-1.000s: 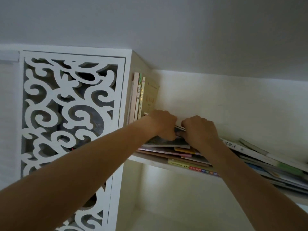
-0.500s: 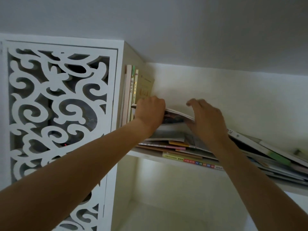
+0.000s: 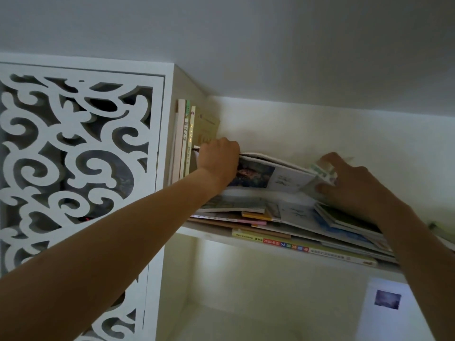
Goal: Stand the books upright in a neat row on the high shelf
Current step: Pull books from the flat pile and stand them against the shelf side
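**One Book Lifted, Most of the Pile Still Flat**

We hold a thin picture book (image 3: 268, 174) raised off the heap at the centre of the high shelf (image 3: 209, 231), its cover tilted toward us. Our left hand (image 3: 218, 159) closes its fingers on the book's end at 9 o'clock; our right hand (image 3: 349, 185) pinches the opposite end at 3 o'clock, thumb below and fingers (image 3: 331, 159) above.

At 9 o'clock from the lifted book, a few upright books (image 3: 186, 141) already stand against the side wall of the shelf. That, we judge, is the start of the row. Directly below at 6 o'clock, the flat pile (image 3: 278, 225) lies in loose overlapping layers and spreads away toward 4 o'clock under our right forearm, so most of the work remains.

Further out at 9 o'clock is a white carved lattice panel (image 3: 73, 153). The ceiling sits close at 12 o'clock, leaving little headroom to swing a book vertical. The slanted pile could slide as we draw from it.
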Motion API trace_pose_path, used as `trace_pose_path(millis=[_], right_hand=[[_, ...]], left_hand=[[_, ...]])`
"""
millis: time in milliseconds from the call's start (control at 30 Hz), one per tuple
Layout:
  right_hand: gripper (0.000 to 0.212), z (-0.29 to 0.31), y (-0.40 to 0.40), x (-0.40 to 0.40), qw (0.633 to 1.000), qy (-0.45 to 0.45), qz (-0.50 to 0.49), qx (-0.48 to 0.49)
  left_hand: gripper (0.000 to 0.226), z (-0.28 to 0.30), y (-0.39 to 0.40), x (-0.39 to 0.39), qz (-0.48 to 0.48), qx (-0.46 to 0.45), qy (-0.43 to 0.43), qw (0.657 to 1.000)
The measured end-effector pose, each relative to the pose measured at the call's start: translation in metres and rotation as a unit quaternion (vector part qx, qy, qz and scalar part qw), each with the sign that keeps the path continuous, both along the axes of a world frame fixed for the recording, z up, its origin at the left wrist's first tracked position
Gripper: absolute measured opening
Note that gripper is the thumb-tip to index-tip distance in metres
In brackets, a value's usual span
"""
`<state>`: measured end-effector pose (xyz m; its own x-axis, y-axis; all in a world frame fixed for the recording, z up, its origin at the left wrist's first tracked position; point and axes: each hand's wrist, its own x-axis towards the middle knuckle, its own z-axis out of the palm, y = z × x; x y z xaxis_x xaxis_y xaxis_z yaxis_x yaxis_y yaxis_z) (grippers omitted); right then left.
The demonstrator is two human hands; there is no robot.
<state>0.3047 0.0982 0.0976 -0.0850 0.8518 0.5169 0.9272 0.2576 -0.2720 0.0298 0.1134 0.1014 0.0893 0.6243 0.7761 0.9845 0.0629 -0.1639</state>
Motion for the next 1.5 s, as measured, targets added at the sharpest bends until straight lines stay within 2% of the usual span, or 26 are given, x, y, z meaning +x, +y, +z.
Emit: trace_pose_path(millis=[67, 133, 167, 300, 500, 633, 733, 833, 867, 900, 967, 1000, 1033, 1167, 1267, 1333, 1433, 1500], right_hand=[[0.073, 0.003, 0.002, 0.001, 0.998, 0.015, -0.024, 0.054], [0.084, 0.006, 0.006, 0.0, 0.997, 0.019, -0.047, 0.053], [0.08, 0.008, 0.007, 0.0, 0.998, 0.02, -0.054, 0.041], [0.036, 0.012, 0.01, -0.001, 0.999, -0.005, -0.051, 0.009], [0.019, -0.002, 0.019, -0.003, 0.998, -0.034, -0.051, 0.029], [0.034, -0.008, 0.02, -0.002, 0.999, -0.028, -0.038, 0.025], [0.034, -0.012, 0.014, -0.003, 0.999, -0.028, -0.018, 0.01], [0.023, -0.027, 0.014, -0.013, 0.987, -0.135, 0.005, -0.088], [0.033, -0.032, 0.015, -0.016, 0.979, -0.169, 0.002, -0.115], [0.053, -0.036, 0.016, -0.017, 0.974, -0.185, 0.001, -0.134], [0.095, -0.032, 0.012, -0.022, 0.974, -0.134, 0.032, -0.18], [0.107, -0.028, 0.007, -0.026, 0.974, -0.088, 0.062, -0.199], [0.109, -0.024, 0.003, -0.031, 0.974, -0.042, 0.09, -0.202], [0.077, -0.018, -0.007, -0.077, 0.972, 0.094, 0.202, -0.075], [0.068, -0.014, -0.005, -0.131, 0.919, 0.213, 0.317, -0.097], [0.065, -0.015, 0.002, -0.166, 0.892, 0.24, 0.368, -0.105], [0.07, -0.018, 0.013, -0.203, 0.874, 0.269, 0.387, -0.115], [0.065, -0.021, 0.018, -0.216, 0.854, 0.285, 0.415, -0.13]], left_hand=[[0.016, -0.001, 0.0, 0.0, 0.003, 0.004, -0.003, 1.0], [0.017, -0.001, 0.0, 0.0, 0.005, 0.006, -0.005, 1.0], [0.017, -0.001, -0.001, 0.0, 0.006, 0.006, -0.006, 1.0], [0.016, -0.004, -0.002, 0.0, 0.017, 0.028, -0.009, 0.999], [0.024, -0.001, -0.001, 0.003, 0.0, 0.043, -0.049, 0.998], [0.031, 0.005, -0.006, 0.001, -0.019, 0.045, -0.102, 0.994], [0.034, 0.016, -0.013, -0.009, -0.023, 0.055, -0.176, 0.983], [0.033, 0.019, -0.016, -0.012, -0.028, 0.065, -0.212, 0.975], [0.031, 0.016, -0.016, -0.01, -0.03, 0.067, -0.208, 0.975], [0.029, 0.012, -0.016, -0.007, -0.033, 0.066, -0.202, 0.977], [0.026, -0.002, -0.016, -0.002, -0.049, 0.066, -0.202, 0.976], [0.026, -0.01, -0.016, 0.0, -0.061, 0.07, -0.214, 0.972], [0.027, -0.018, -0.016, 0.001, -0.073, 0.076, -0.228, 0.968], [0.038, -0.05, -0.006, 0.008, -0.146, 0.123, -0.272, 0.943], [0.045, -0.064, 0.004, 0.013, -0.177, 0.165, -0.334, 0.911], [0.051, -0.074, 0.008, 0.014, -0.174, 0.194, -0.304, 0.916], [0.054, -0.085, 0.016, -0.005, -0.203, 0.206, -0.222, 0.931], [0.065, -0.088, 0.024, -0.028, -0.157, 0.22, -0.147, 0.951]])
